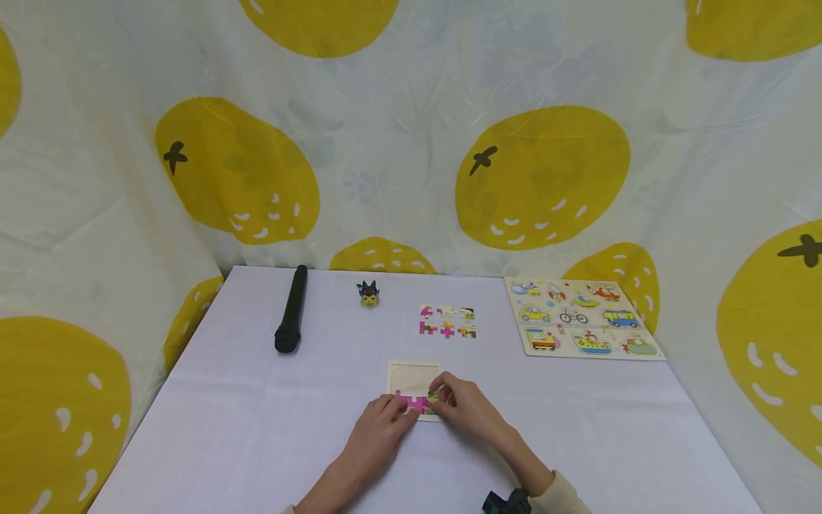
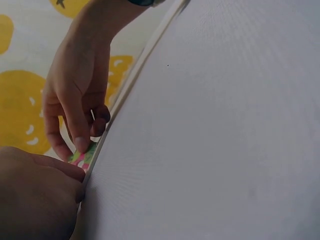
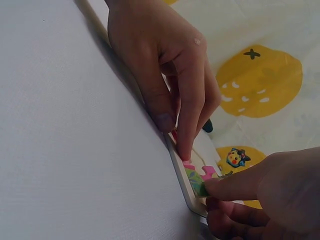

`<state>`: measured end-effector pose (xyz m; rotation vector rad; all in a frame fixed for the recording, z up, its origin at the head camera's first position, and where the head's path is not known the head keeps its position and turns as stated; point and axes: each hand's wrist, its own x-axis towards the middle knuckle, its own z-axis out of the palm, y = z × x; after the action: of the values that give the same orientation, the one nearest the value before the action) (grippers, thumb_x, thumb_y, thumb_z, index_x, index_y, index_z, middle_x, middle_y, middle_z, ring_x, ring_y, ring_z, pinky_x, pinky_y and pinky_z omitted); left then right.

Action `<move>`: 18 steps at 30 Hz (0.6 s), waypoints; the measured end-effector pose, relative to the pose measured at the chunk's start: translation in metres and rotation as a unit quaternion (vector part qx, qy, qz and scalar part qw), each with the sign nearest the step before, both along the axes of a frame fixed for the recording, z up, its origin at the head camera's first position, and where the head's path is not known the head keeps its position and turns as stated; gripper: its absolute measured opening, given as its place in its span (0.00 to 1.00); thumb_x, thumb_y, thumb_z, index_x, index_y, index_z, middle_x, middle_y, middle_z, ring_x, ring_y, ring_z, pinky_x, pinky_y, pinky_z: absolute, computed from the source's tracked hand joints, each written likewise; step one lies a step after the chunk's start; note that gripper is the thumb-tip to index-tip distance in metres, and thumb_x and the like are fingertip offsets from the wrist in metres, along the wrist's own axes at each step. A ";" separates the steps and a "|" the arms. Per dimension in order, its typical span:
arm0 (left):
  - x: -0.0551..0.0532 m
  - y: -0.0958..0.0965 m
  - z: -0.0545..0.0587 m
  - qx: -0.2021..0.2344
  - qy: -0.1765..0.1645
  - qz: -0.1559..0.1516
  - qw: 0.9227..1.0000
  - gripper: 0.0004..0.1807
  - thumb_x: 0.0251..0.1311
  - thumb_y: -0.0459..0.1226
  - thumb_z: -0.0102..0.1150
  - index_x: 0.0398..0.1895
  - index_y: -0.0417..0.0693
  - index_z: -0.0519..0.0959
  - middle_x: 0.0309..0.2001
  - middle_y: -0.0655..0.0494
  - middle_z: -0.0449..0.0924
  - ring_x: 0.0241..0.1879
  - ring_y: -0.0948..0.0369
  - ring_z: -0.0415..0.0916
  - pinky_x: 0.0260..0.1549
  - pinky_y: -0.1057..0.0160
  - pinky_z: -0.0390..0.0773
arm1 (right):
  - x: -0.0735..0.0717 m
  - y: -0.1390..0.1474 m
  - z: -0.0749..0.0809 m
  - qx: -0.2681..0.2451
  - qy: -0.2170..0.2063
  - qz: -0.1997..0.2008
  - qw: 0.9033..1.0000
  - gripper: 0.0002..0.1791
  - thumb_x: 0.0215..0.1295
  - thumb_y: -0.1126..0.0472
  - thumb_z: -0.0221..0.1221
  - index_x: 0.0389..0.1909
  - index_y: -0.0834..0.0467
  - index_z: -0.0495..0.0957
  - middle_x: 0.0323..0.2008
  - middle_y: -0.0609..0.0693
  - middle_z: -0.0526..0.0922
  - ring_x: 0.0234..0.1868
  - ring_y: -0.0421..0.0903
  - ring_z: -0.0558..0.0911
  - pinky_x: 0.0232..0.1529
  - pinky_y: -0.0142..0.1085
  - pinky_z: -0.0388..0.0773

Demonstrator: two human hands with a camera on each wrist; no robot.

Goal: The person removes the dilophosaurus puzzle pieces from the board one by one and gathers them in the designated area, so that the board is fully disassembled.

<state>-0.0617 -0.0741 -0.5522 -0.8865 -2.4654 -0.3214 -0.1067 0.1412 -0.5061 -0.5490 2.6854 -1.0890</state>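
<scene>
A wooden puzzle tray [image 1: 413,364] lies near the front of the table, with pink and green pieces [image 1: 413,404] along its near side. My left hand [image 1: 383,427] rests at the tray's near left corner. In the right wrist view its fingertip touches a pink piece while the thumb lies along the frame. My right hand [image 1: 467,408] pinches a green-and-yellow puzzle piece [image 1: 432,397] between thumb and forefinger, low over the tray's right side. In that same wrist view, the thumb [image 3: 232,185] covers part of the green pieces.
Behind the tray, several loose puzzle pieces [image 1: 447,322] lie in two rows. A vehicle picture board [image 1: 581,319] is at the back right. A black microphone [image 1: 292,310] and a small toy figure [image 1: 369,293] lie at the back left. Patterned cloth [image 1: 385,164] hangs behind the table.
</scene>
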 end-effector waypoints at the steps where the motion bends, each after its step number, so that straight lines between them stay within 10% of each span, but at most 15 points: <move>1: 0.000 0.000 0.000 0.002 0.000 -0.001 1.000 0.13 0.60 0.36 0.65 0.48 0.57 0.86 0.43 0.58 0.80 0.49 0.56 0.77 0.48 0.57 0.80 | 0.000 0.000 0.000 -0.003 -0.002 0.001 1.000 0.11 0.63 0.62 0.67 0.45 0.56 0.78 0.29 0.44 0.78 0.28 0.36 0.72 0.29 0.26 0.71; 18: 0.001 -0.001 0.003 0.000 -0.012 0.001 1.000 0.15 0.58 0.34 0.67 0.49 0.57 0.86 0.44 0.58 0.81 0.49 0.58 0.76 0.50 0.58 0.80 | -0.016 0.016 0.008 -0.020 -0.016 -0.088 0.996 0.07 0.63 0.59 0.67 0.40 0.54 0.82 0.30 0.44 0.81 0.29 0.40 0.74 0.28 0.26 0.73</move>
<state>-0.0606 -0.0749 -0.5495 -0.8862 -2.4879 -0.3327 -0.1230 0.1572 -0.4980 -0.3011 2.7314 -1.1874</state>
